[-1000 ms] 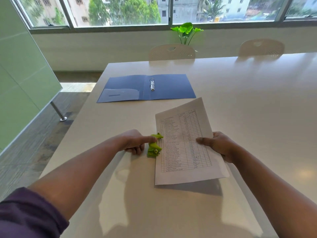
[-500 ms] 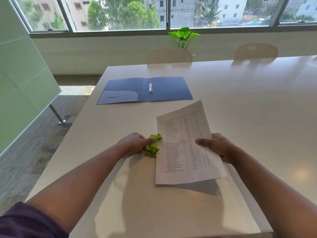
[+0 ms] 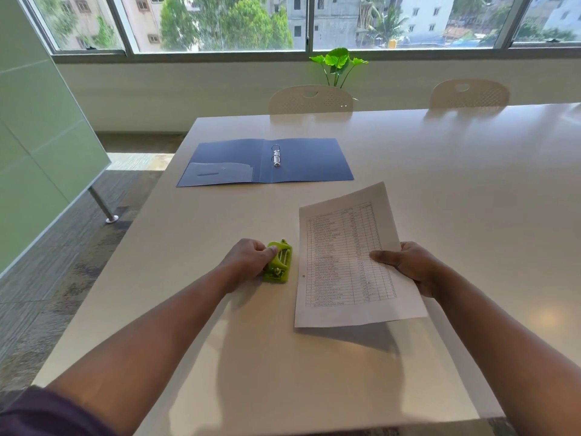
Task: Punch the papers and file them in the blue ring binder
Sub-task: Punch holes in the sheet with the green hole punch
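A blue ring binder lies open and flat on the white table, its metal rings standing at the spine. A small green hole punch sits in front of me, and my left hand grips its left side, thumb against the lever. My right hand pinches the right edge of the printed papers and holds them raised off the table. The papers hang just right of the punch, apart from it, with a punched hole showing near their left edge.
Two white chairs stand at the far side of the table, with a green plant behind them under the window. A green glass partition and the floor lie off the table's left edge.
My right hand has drawn the papers out of the punch to the right and lifted them. My left hand stays on the punch, whose lever has come up.
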A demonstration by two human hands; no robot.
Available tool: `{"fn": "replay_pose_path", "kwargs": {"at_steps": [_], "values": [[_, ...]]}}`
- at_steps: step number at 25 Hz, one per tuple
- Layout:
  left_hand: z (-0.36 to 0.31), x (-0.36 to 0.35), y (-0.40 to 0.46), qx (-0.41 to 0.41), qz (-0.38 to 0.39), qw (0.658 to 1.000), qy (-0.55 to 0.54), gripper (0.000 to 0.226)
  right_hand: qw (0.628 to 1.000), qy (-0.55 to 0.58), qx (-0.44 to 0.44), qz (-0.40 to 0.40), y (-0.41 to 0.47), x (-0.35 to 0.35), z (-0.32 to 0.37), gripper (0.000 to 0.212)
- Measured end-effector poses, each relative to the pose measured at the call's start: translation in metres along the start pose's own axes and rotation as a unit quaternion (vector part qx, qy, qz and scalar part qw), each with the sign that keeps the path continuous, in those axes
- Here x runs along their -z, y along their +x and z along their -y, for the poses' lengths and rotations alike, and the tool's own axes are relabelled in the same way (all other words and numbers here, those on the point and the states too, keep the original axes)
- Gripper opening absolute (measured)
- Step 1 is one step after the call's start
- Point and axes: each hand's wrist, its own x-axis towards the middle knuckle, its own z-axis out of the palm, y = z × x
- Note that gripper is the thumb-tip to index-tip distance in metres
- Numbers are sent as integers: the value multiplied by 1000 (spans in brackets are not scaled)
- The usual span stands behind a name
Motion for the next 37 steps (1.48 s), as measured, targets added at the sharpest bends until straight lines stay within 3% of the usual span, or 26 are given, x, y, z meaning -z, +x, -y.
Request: {"fn": "replay_pose_path", "kwargs": {"at_steps": [4, 6, 8, 9, 11, 13, 15, 17, 18, 24, 27, 32, 37], "values": [[0, 0, 4, 29, -18, 999, -7, 38, 1000, 19, 9, -6, -7, 14, -1, 27], [-6, 1, 2, 23, -83, 994, 67, 37, 999, 29, 16, -7, -12, 25, -1, 27], [-20, -7, -3, -65, -192, 968, 148, 39, 999, 37, 24, -8, -18, 37, -1, 29], [-32, -15, -5, -129, -210, 959, 139, 40, 999, 39, 28, -8, -20, 43, 0, 30], [-58, -38, -5, -179, -140, 973, 39, 46, 998, 45, 39, -10, -25, 55, 1, 31], [-88, -66, -6, -92, 27, 987, -125, 60, 997, 50, 51, -12, -30, 70, 5, 31], [-110, -93, -7, -28, 142, 964, -222, 47, 997, 45, 57, -19, -36, 86, 9, 30], [-124, -116, -8, -29, 146, 962, -228, 17, 997, 31, 61, -31, -39, 104, 11, 29], [-132, -128, -9, -31, 139, 962, -233, 13, 997, 24, 61, -42, -40, 115, 11, 29], [-151, -193, 0, -27, 129, 962, -241, 23, 990, -54, 33, -129, -32, 175, 11, 21], [-156, -222, 3, -64, 122, 971, -197, 29, 978, -100, 6, -182, -22, 197, 6, 17], [-158, -255, 13, -212, 56, 975, 31, 43, 934, -195, 26, -298, -9, 207, -4, 23], [-153, -262, 18, -230, 13, 964, 135, 91, 914, -245, 52, -320, 2, 210, -14, 42]]}}
